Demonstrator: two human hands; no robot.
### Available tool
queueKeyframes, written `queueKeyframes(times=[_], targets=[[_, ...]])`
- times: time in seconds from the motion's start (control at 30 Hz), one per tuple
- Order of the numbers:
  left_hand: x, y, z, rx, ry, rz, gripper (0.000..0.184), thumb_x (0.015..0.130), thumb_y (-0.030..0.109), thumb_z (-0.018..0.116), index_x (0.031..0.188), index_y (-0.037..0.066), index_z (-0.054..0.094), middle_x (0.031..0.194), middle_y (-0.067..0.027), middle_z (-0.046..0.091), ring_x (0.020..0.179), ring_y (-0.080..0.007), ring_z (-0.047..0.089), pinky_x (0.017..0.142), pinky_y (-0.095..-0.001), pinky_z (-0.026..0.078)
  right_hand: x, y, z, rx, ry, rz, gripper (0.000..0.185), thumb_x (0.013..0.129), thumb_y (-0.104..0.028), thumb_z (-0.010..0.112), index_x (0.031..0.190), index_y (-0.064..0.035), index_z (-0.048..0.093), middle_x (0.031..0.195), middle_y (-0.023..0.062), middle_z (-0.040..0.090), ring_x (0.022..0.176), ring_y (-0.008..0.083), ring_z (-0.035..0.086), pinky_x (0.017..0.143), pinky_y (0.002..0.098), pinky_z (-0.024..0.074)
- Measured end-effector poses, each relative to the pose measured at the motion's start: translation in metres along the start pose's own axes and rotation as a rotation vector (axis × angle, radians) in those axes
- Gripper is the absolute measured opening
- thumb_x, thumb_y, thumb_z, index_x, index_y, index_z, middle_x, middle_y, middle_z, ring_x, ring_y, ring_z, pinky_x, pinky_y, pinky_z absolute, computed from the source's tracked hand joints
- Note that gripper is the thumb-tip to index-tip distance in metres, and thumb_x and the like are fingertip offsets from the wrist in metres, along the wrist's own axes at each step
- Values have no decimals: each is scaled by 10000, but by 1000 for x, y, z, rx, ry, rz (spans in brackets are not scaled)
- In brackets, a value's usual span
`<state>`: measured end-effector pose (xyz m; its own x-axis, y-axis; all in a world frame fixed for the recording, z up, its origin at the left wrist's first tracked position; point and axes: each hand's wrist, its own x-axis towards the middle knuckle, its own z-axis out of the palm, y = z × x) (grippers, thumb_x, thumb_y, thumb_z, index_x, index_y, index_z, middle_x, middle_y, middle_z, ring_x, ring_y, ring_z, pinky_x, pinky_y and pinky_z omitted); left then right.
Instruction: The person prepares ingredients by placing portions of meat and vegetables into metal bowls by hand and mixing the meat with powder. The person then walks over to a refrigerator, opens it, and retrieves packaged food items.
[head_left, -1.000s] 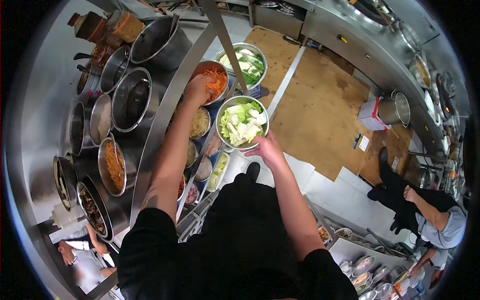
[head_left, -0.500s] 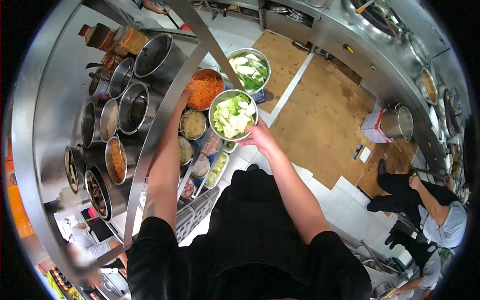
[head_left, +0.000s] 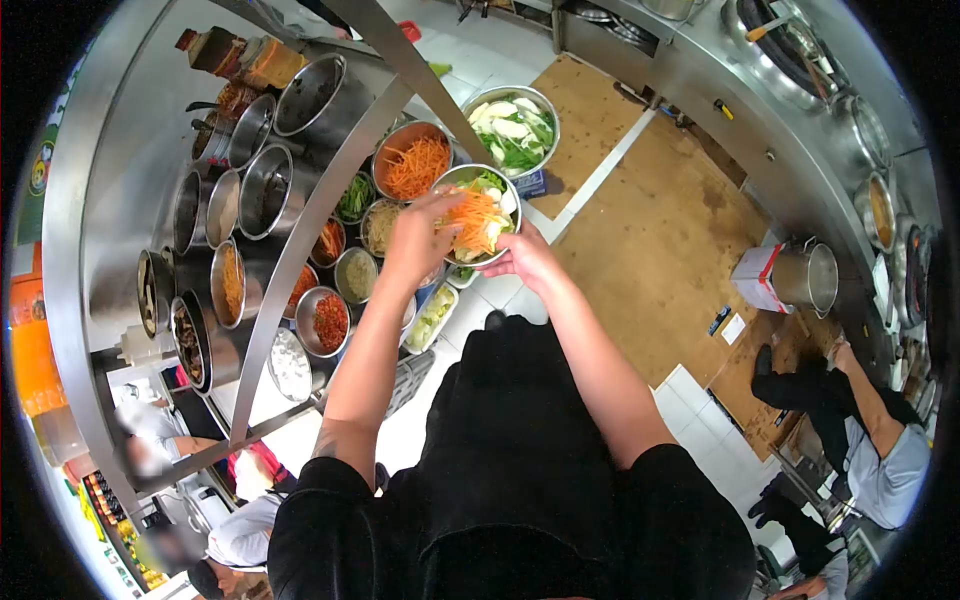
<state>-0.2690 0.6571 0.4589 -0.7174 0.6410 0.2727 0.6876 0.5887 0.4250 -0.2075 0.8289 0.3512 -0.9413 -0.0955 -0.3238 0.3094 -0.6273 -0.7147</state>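
Note:
My right hand (head_left: 528, 258) grips the rim of a metal bowl (head_left: 517, 222) from its lower right side. Pale green chopped cabbage or lettuce lies inside the bowl, topped with shredded carrot (head_left: 477, 222). Over the bowl's left side is my left hand (head_left: 425, 235), its fingers stretched out and apart at the edge of the carrot. Just behind the held bowl stands a larger bowl of shredded carrot (head_left: 418, 168). Beyond it, a big metal bowl (head_left: 557, 125) contains white slices and green leaves.
A steel shelf post (head_left: 330, 185) slants past my left forearm. Left of it stand several deep steel pots (head_left: 262, 190). Below are bowls of chopped red pepper (head_left: 330, 322) and other cut ingredients. Brown cardboard (head_left: 640, 240) covers the floor; a co-worker (head_left: 880, 460) is at right.
My left hand has come from the carrot bowl to the held bowl, and shredded carrot now lies on the greens. The right hand still holds the bowl.

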Motion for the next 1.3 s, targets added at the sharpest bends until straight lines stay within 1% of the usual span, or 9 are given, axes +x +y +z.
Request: queueKeyframes(times=[0.17,0.3,0.43,0.7,0.8,0.93,1.07,1.17,1.3], targets=[[-2,30,-32,-120,110,-212,283,745,-28,704,1022,24,682,1170,-172,667,1037,-359,658,907,-393,512,-15,-4,4,8,-37,18,611,853,-21,531,1414,-66,292,1099,232,652,749,340,725,570,380,625],[-10,22,-16,119,83,171,229,704,-80,670,913,11,650,968,-143,660,971,-299,655,860,-366,513,-20,0,13,-30,-60,78,574,854,-21,530,1389,-39,325,1089,228,648,771,332,726,580,381,627],[-24,29,-17,-100,268,-100,222,642,-115,594,824,9,618,924,-143,634,923,-330,625,838,-389,498,-22,6,14,-36,-102,67,601,841,-6,519,1407,-41,320,1093,231,644,766,333,725,587,384,628],[-58,31,-13,-242,231,-126,183,721,-10,590,872,-6,692,1185,-168,665,1121,-313,625,974,-369,466,-33,15,26,-61,-157,102,639,842,4,509,1439,-54,289,1144,235,626,758,342,724,582,375,634],[-72,25,-9,-524,385,-162,164,835,39,586,940,-17,699,1173,-158,682,1126,-278,629,970,-372,463,-35,20,31,-79,-183,123,631,844,5,503,1437,-61,298,1164,231,613,768,343,724,574,373,634],[-84,24,-5,-456,483,-327,214,988,117,542,1075,-9,692,1064,-154,720,994,-256,687,884,-323,503,-40,27,40,-95,-202,130,631,841,7,500,1439,-65,310,1171,221,608,777,330,723,552,367,630],[-98,25,-5,-308,633,-267,208,947,28,563,1127,-6,662,1076,-174,713,1017,-263,702,844,-345,532,-52,31,55,-177,-188,99,580,854,21,478,1413,-21,326,1093,250,655,752,367,725,556,384,621],[-115,39,-30,-165,582,-148,355,857,-86,554,1165,54,660,1136,-175,690,1073,-321,674,901,-367,532,-62,35,65,-203,-225,98,545,866,5,474,1398,-31,361,1125,237,644,783,363,725,576,378,631],[-143,30,-50,-131,448,5,439,720,-78,612,1117,94,688,1073,-133,707,1030,-318,679,855,-385,565,-87,27,91,-264,-194,76,529,880,-5,483,1395,-24,361,1157,221,630,812,362,720,571,374,636]])
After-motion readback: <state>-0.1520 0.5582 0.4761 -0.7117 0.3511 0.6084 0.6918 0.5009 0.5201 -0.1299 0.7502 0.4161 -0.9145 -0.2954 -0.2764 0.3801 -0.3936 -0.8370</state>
